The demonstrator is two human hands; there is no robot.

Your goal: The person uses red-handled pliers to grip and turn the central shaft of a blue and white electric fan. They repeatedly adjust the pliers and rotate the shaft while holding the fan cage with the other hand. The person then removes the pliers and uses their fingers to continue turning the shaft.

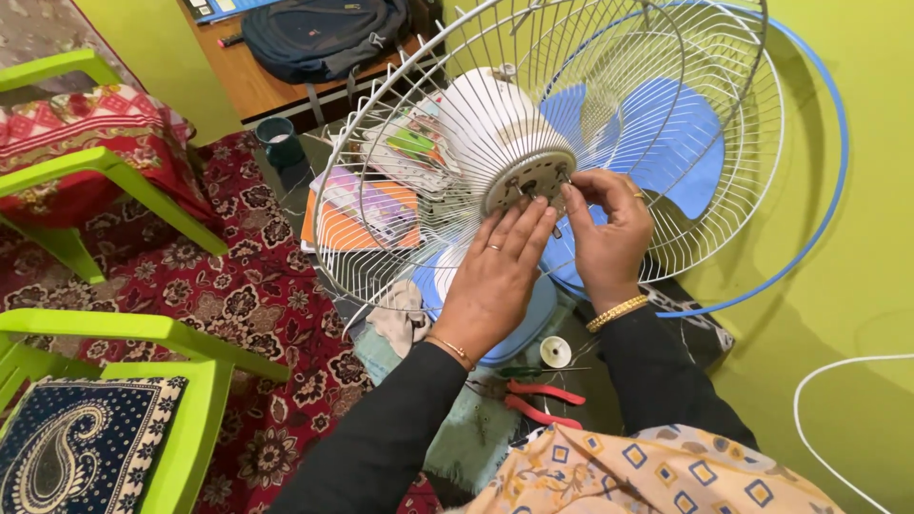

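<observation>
A table fan lies tilted before me, its white wire rear guard (400, 143) facing me with a round hub plate (528, 179) at the centre. Blue blades (681, 143) show behind the wires, and a blue rim ring (838, 162) circles the far side. My left hand (495, 276) lies flat against the guard just below the hub, fingers together and extended. My right hand (609, 228) pinches at the hub's right edge; whatever small part it holds is too small to tell.
Red-handled pliers (538, 400) and a small white spool (555, 351) lie on a cloth near my lap. Green plastic chairs (114, 171) with cushions stand left on a red patterned carpet (248, 295). A dark backpack (319, 33) rests on a wooden table. A white cable (809, 400) loops right.
</observation>
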